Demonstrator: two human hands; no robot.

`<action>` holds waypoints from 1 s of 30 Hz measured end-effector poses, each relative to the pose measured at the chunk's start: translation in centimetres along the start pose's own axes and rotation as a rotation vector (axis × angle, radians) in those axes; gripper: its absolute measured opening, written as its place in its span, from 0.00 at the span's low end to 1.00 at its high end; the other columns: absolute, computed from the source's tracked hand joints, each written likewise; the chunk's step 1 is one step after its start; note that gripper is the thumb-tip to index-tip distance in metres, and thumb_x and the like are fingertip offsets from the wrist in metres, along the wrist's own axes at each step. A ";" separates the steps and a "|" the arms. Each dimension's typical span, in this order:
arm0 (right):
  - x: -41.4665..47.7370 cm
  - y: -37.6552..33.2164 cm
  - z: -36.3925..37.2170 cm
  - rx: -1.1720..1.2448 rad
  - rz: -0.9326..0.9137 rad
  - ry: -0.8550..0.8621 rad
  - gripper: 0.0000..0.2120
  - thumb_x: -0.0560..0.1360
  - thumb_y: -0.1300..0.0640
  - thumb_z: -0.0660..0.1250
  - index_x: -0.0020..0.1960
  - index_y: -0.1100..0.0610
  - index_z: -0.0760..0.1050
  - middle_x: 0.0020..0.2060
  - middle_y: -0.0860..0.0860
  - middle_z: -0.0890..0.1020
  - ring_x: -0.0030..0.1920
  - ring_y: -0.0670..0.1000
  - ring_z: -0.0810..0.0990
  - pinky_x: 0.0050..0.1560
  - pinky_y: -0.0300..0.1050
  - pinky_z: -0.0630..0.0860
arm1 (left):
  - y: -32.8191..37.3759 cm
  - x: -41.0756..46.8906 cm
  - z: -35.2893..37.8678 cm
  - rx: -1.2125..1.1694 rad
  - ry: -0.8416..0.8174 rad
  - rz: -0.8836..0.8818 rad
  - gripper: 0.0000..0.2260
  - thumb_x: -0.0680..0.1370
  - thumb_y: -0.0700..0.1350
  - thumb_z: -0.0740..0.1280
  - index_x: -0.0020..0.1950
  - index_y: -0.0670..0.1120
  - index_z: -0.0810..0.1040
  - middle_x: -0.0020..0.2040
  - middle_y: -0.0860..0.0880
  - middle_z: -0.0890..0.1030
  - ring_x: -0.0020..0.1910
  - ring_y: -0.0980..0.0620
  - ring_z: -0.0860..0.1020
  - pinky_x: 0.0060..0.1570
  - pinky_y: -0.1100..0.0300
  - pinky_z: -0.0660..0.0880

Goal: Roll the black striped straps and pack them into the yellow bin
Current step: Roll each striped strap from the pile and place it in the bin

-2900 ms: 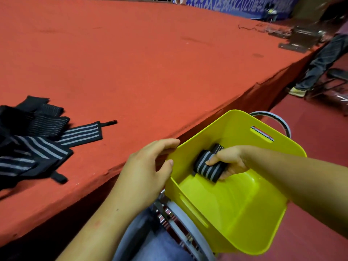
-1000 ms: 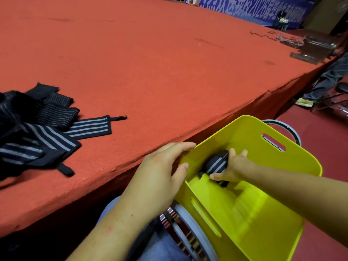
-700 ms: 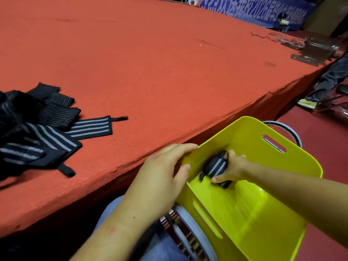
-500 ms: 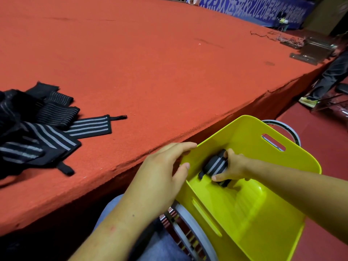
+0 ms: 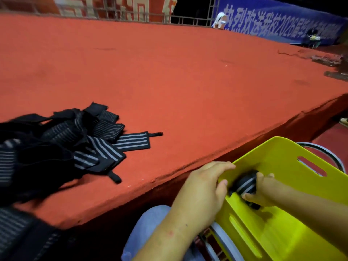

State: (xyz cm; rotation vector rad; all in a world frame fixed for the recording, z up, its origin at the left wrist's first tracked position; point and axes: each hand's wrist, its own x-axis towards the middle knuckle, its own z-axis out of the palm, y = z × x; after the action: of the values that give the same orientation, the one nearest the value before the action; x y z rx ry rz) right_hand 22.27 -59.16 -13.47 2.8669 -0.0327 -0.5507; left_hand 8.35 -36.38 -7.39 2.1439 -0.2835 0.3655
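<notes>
The yellow bin [image 5: 282, 157] sits at lower right, tilted toward me against the stage edge. My left hand [image 5: 203, 191] grips its near left rim, fingers over the edge and thumb inside. My right hand [image 5: 261, 191] is inside the bin, its fingers curled round a rolled black striped strap [image 5: 243, 183] pressed into the near left corner. A heap of loose black striped straps [image 5: 66, 146] lies on the red stage at left, one flat strap [image 5: 133, 141] sticking out to the right.
The red carpeted stage [image 5: 188, 81] stretches far ahead, its front edge running diagonally past the bin. A round metal stool frame [image 5: 325, 153] shows behind the bin. More striped fabric [image 5: 20, 232] hangs at lower left. Metal gear lies far right on the stage.
The view has tilted up and swung left, showing more of the strap heap. My right hand stays on the rolled strap in the bin corner; my left hand still holds the rim.
</notes>
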 end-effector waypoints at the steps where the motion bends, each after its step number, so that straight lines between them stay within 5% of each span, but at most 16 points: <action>1: -0.4 0.0 -0.5 -0.008 0.017 0.002 0.48 0.68 0.22 0.66 0.73 0.57 0.61 0.67 0.60 0.69 0.65 0.58 0.79 0.64 0.48 0.77 | 0.1 -0.2 -0.2 -0.018 0.007 0.004 0.18 0.82 0.41 0.66 0.70 0.54 0.78 0.69 0.59 0.78 0.69 0.64 0.73 0.70 0.70 0.65; 3: -1.8 -0.4 -3.1 -0.011 -0.004 0.045 0.45 0.70 0.21 0.61 0.70 0.56 0.67 0.64 0.57 0.75 0.64 0.55 0.78 0.60 0.44 0.77 | 0.3 -0.7 -1.0 -0.046 0.028 -0.001 0.17 0.82 0.42 0.66 0.69 0.55 0.78 0.67 0.59 0.79 0.67 0.64 0.74 0.68 0.68 0.67; 5: -3.0 -0.2 -6.4 0.058 -0.111 0.136 0.35 0.74 0.24 0.59 0.58 0.54 0.79 0.49 0.51 0.84 0.49 0.50 0.81 0.43 0.41 0.77 | -0.2 -1.2 -2.4 -0.048 0.076 -0.025 0.15 0.82 0.43 0.66 0.67 0.55 0.79 0.64 0.59 0.81 0.65 0.64 0.75 0.67 0.67 0.69; 7: -4.4 0.7 -8.8 0.248 -0.236 0.304 0.30 0.71 0.23 0.62 0.41 0.50 0.80 0.31 0.48 0.81 0.32 0.49 0.79 0.28 0.44 0.72 | -1.0 -1.8 -3.9 -0.035 0.126 -0.051 0.14 0.81 0.42 0.66 0.65 0.54 0.81 0.61 0.59 0.82 0.62 0.64 0.77 0.65 0.68 0.70; 9: -5.2 1.4 -10.0 0.470 -0.346 0.443 0.34 0.63 0.15 0.60 0.34 0.48 0.76 0.23 0.47 0.75 0.24 0.50 0.74 0.25 0.52 0.70 | -2.0 -2.6 -5.6 -0.031 0.191 -0.086 0.13 0.80 0.42 0.67 0.63 0.53 0.82 0.59 0.59 0.83 0.59 0.66 0.78 0.62 0.69 0.71; 12: -9.7 -1.4 -13.8 0.722 -0.537 0.459 0.36 0.63 0.15 0.60 0.39 0.49 0.76 0.22 0.51 0.75 0.21 0.52 0.71 0.28 0.59 0.69 | -3.2 -3.3 -7.8 -0.012 0.279 -0.139 0.13 0.80 0.42 0.68 0.63 0.53 0.83 0.57 0.59 0.84 0.56 0.66 0.78 0.61 0.67 0.74; 15: -16.5 -8.6 -17.1 0.757 -0.725 0.299 0.34 0.66 0.17 0.61 0.47 0.48 0.79 0.23 0.54 0.78 0.22 0.59 0.76 0.25 0.58 0.70 | -4.7 -4.8 -10.5 0.055 0.366 -0.176 0.14 0.79 0.43 0.69 0.63 0.54 0.82 0.59 0.60 0.83 0.56 0.69 0.77 0.62 0.68 0.73; 17: -19.3 -12.6 -17.2 0.728 -0.862 0.310 0.24 0.68 0.25 0.66 0.47 0.44 0.80 0.25 0.52 0.81 0.25 0.56 0.78 0.33 0.54 0.74 | -6.1 -6.5 -12.9 0.146 0.443 -0.205 0.14 0.78 0.42 0.70 0.62 0.54 0.83 0.59 0.61 0.82 0.55 0.71 0.76 0.63 0.67 0.72; 20: -20.5 -18.1 -16.7 0.695 -1.045 0.215 0.15 0.68 0.33 0.68 0.47 0.41 0.79 0.33 0.47 0.83 0.28 0.45 0.77 0.32 0.41 0.71 | -8.0 -9.8 -17.6 0.373 0.598 -0.244 0.16 0.75 0.43 0.75 0.62 0.54 0.82 0.64 0.60 0.79 0.65 0.62 0.74 0.70 0.65 0.67; 23: -20.0 -23.1 -15.4 0.667 -1.138 0.153 0.07 0.73 0.41 0.70 0.48 0.41 0.78 0.42 0.40 0.84 0.36 0.43 0.81 0.41 0.40 0.77 | -9.9 -13.2 -22.4 0.616 0.698 -0.409 0.25 0.72 0.47 0.78 0.68 0.56 0.78 0.72 0.55 0.71 0.69 0.53 0.68 0.73 0.59 0.63; 26: -18.6 -28.2 -13.1 0.626 -1.178 0.149 0.15 0.75 0.42 0.71 0.60 0.36 0.76 0.52 0.41 0.80 0.43 0.42 0.82 0.48 0.36 0.76 | -11.7 -15.4 -24.9 0.652 0.633 -0.596 0.25 0.71 0.49 0.79 0.67 0.57 0.78 0.69 0.55 0.73 0.66 0.49 0.70 0.71 0.51 0.69; 30: -17.5 -33.7 -9.6 0.685 -1.175 0.115 0.32 0.74 0.47 0.76 0.75 0.35 0.68 0.63 0.45 0.76 0.57 0.42 0.79 0.63 0.36 0.72 | -12.7 -16.5 -24.1 0.634 0.590 -0.543 0.14 0.73 0.46 0.77 0.55 0.58 0.80 0.57 0.62 0.76 0.56 0.56 0.73 0.62 0.55 0.74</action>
State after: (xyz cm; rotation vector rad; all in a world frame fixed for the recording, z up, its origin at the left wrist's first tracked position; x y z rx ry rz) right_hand 8.89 -23.20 -5.87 3.2487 1.8798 -0.6034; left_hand -6.43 -8.29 -10.00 2.4670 0.8346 0.8109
